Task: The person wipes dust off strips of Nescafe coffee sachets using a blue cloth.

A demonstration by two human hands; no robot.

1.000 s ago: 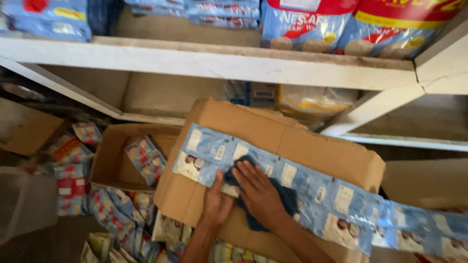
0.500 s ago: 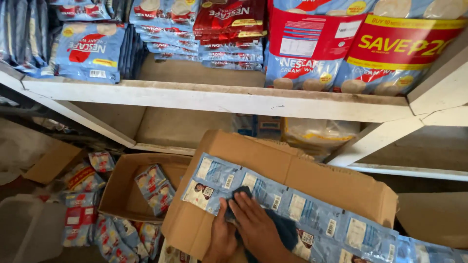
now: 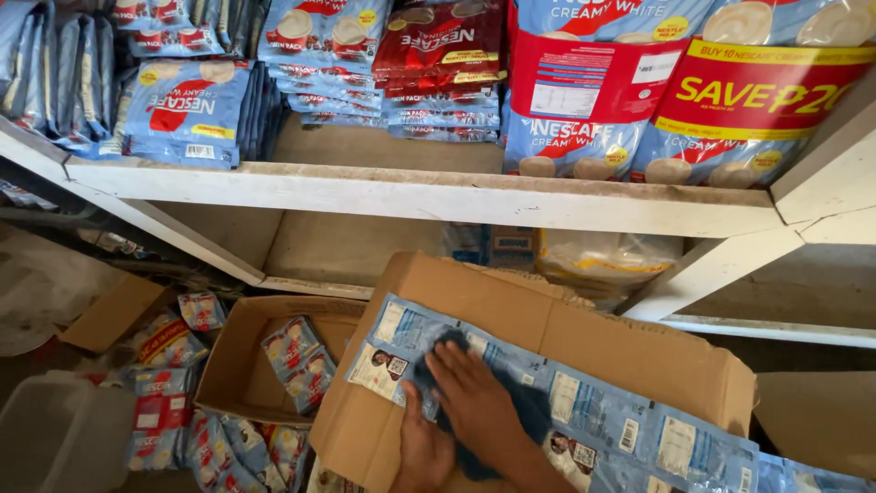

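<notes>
A long strip of light-blue sachets (image 3: 584, 415) lies across the top of a brown cardboard box (image 3: 547, 324). My right hand (image 3: 474, 402) presses flat on a dark blue cloth (image 3: 529, 411) that rests on the strip. My left hand (image 3: 422, 447) sits just left of it, fingers bent against the strip and the box's side near the cloth's edge. Both forearms leave the frame at the bottom.
A white wooden shelf (image 3: 420, 194) above carries stacks of blue and red packets (image 3: 192, 110) and two large bags (image 3: 584, 91). An open box (image 3: 239, 365) with sachets stands at the left. Loose sachets (image 3: 169, 342) lie on the floor beside a grey bin (image 3: 55, 438).
The view has tilted upward, so the shelf's packets show and the box sits lower. My right hand with the cloth has shifted slightly along the strip toward its left end.
</notes>
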